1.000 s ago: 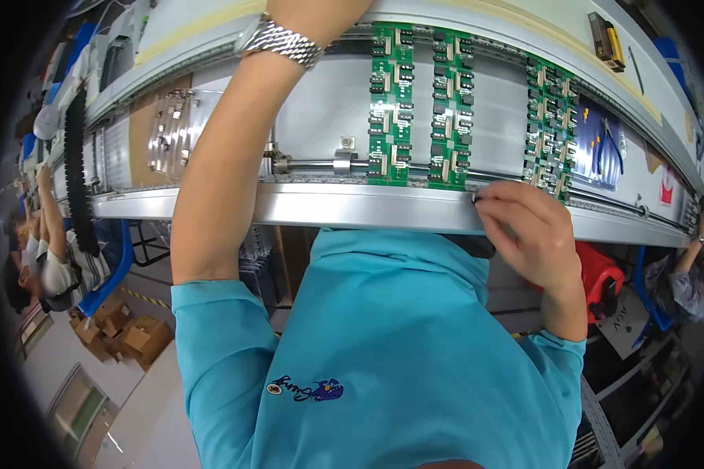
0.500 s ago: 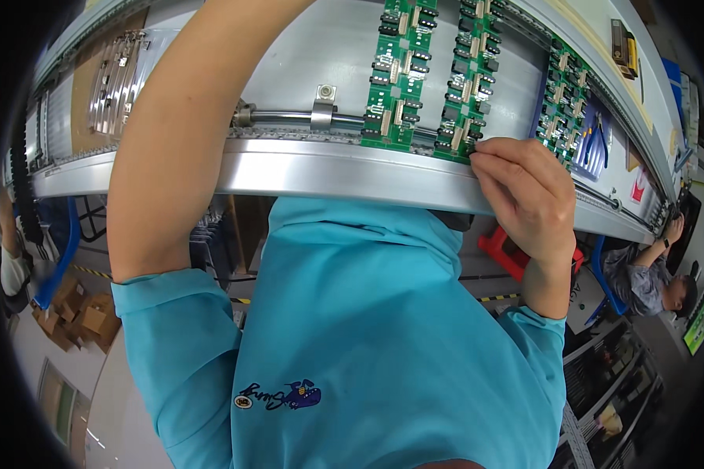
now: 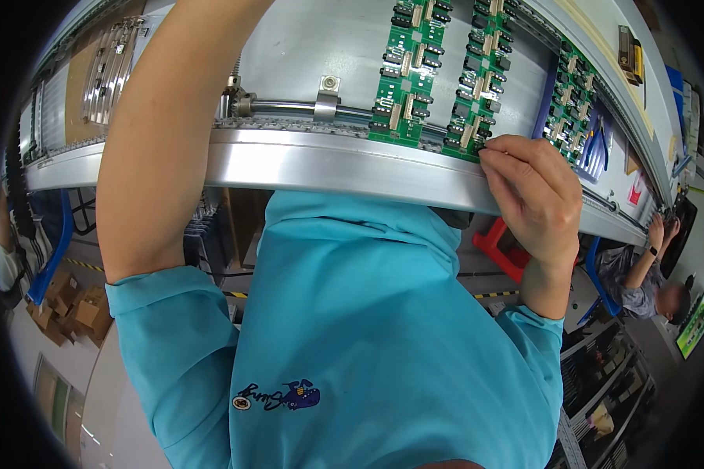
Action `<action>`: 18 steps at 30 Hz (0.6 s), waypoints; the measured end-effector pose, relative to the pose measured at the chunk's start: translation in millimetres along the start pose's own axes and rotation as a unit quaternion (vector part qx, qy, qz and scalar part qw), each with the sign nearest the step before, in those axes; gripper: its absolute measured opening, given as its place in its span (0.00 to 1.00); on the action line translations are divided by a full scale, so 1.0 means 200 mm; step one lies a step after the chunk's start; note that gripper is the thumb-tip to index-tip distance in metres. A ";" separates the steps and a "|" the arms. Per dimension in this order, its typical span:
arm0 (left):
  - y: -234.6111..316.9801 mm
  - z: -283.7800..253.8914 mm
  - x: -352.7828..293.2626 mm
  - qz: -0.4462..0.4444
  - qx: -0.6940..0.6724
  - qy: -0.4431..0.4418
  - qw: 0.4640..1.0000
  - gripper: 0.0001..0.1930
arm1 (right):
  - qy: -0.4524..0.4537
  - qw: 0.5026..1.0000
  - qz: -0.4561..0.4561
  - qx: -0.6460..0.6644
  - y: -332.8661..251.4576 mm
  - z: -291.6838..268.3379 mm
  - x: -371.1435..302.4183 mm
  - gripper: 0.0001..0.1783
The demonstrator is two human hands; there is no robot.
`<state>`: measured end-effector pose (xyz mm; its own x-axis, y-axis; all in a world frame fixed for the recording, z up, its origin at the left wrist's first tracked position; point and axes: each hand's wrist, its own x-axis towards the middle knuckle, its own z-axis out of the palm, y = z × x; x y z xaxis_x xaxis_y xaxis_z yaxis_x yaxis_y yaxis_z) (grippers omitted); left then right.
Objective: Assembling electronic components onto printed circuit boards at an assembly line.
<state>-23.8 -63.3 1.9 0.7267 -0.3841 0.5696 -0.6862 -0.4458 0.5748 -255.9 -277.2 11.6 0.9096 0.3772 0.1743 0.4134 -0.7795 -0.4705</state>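
A long green circuit board (image 3: 475, 92) with black parts and pale connectors lies across the metal conveyor rails. At its near right corner is my right hand (image 3: 536, 186), thumb and fingers pinched together on the board's edge; the fingertips partly hide that corner. To the left lies a similar green circuit board (image 3: 407, 74), untouched by the right hand. My left forearm (image 3: 160, 148) reaches up over the front rail and leaves the picture at the top edge, so the left hand is out of sight.
The silver front rail (image 3: 328, 162) runs between my body and the boards. A metal rod with a bracket (image 3: 326, 102) lies behind it. Further right are another green board (image 3: 571, 102) and pliers (image 3: 597, 144). A person (image 3: 641, 285) works at the far right.
The view has shifted slightly. The two nearer boards and my right hand sit a little further right, the pinch unchanged. My left forearm has moved a little left.
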 end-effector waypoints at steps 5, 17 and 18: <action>0.14 -0.16 -0.01 -0.137 -0.046 -0.099 0.985 0.11 | -0.022 1.000 0.001 0.018 -0.04 -0.07 0.04 0.09; 0.11 -0.23 0.14 -0.169 -0.134 -0.123 0.969 0.09 | 0.039 0.995 0.023 -0.093 0.35 -0.10 0.88 0.09; 0.09 -0.23 0.14 -0.153 -0.174 -0.115 0.966 0.09 | 0.039 0.992 0.029 -0.113 0.37 -0.08 0.93 0.10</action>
<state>-17.0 -45.6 55.9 0.8581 -0.4648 0.2182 -0.3777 -0.2836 0.8814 -55.7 -273.2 22.8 0.9286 0.2960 0.2237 0.3518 -0.8939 -0.2778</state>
